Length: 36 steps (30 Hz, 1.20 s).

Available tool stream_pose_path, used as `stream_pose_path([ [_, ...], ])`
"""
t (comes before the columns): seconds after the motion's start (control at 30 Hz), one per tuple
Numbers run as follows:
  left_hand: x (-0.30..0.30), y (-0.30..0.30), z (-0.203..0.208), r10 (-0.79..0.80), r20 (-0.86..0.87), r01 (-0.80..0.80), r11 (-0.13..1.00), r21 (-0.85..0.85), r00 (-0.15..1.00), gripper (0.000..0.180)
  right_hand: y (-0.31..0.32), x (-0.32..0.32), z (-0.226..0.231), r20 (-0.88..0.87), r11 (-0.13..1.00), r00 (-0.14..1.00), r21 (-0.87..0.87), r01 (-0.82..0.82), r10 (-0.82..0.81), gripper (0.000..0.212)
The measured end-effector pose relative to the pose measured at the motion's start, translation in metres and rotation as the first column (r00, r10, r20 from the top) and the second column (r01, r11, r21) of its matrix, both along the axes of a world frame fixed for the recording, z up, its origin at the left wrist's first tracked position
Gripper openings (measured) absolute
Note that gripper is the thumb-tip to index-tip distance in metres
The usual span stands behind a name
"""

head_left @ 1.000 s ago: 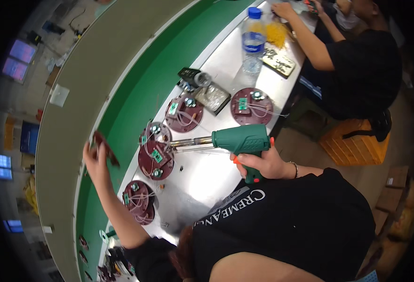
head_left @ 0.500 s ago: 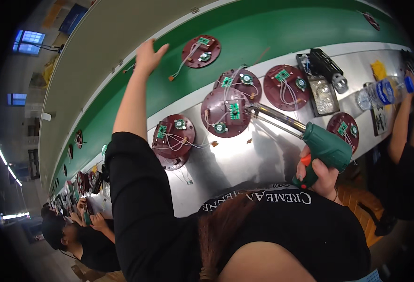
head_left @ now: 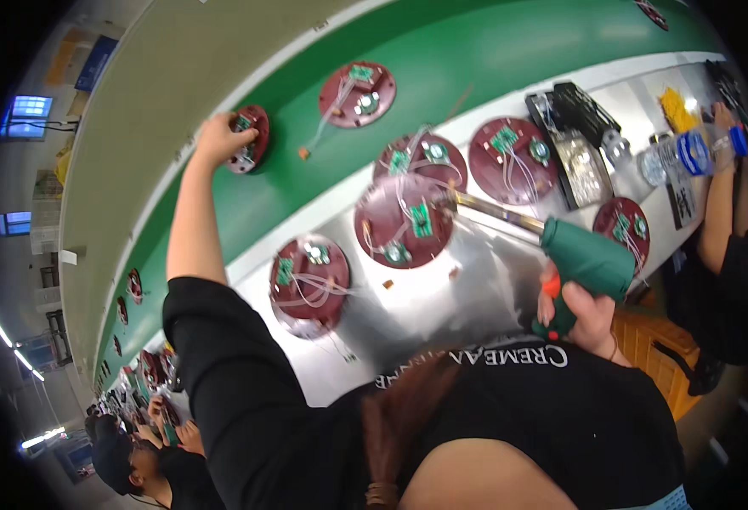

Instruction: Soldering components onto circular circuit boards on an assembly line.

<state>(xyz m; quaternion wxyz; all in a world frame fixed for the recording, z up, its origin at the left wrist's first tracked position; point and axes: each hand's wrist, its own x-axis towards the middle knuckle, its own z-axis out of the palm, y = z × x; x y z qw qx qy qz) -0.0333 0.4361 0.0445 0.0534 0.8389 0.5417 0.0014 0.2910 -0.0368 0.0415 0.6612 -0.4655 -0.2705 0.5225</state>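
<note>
On the green conveyor belt at the far left, my left hand (head_left: 218,141) grips the edge of a maroon round plate (head_left: 257,155) with a small green circuit board. My fingers cover part of it. My right hand (head_left: 589,316) is wrapped round the handle of a green soldering gun (head_left: 593,259) with an orange trigger. Its long metal tip points left, by the circuit board (head_left: 422,220) on a maroon plate (head_left: 376,208) in the middle of the metal bench. White wires run across that plate. I cannot tell whether the tip touches it.
More wired maroon plates (head_left: 309,276) lie on the bench, and another plate (head_left: 357,95) rides the belt. Right of them stand a black tray (head_left: 584,172) and a plastic bottle (head_left: 695,157). Co-workers sit at the far left and right; the right one's arm (head_left: 718,221) reaches the bench.
My left hand has moved left and closed on a maroon plate on the belt. The view has tilted slightly. My right hand still holds the soldering gun in much the same place.
</note>
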Motion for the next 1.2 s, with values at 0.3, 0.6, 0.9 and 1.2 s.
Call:
stream_pose_path([
  [0.3, 0.044, -0.302, 0.067, -0.546, 0.057, 0.532, 0.831, 0.162, 0.836, 0.053, -0.036, -0.005, 0.001, -0.008, 0.986, 0.999, 0.161, -0.032, 0.034, 0.054],
  [0.6, 0.054, -0.431, -0.015, -0.369, 0.176, 0.357, 0.929, 0.096, 0.913, 0.067, -0.036, -0.038, -0.028, -0.048, 0.952, 0.958, 0.134, -0.275, 0.283, 0.039],
  [0.9, 0.030, -0.470, -0.049, -0.054, 0.556, -0.008, 0.994, 0.107, 0.830, 0.057, -0.020, -0.063, -0.045, -0.258, 0.962, 0.927, 0.103, -0.255, 0.273, 0.034],
  [1.2, 0.062, -0.462, -0.052, -0.085, 0.597, -0.078, 0.967, 0.242, 0.798, 0.025, -0.004, -0.073, -0.042, -0.364, 0.933, 0.859, 0.133, -0.335, 0.360, 0.034],
])
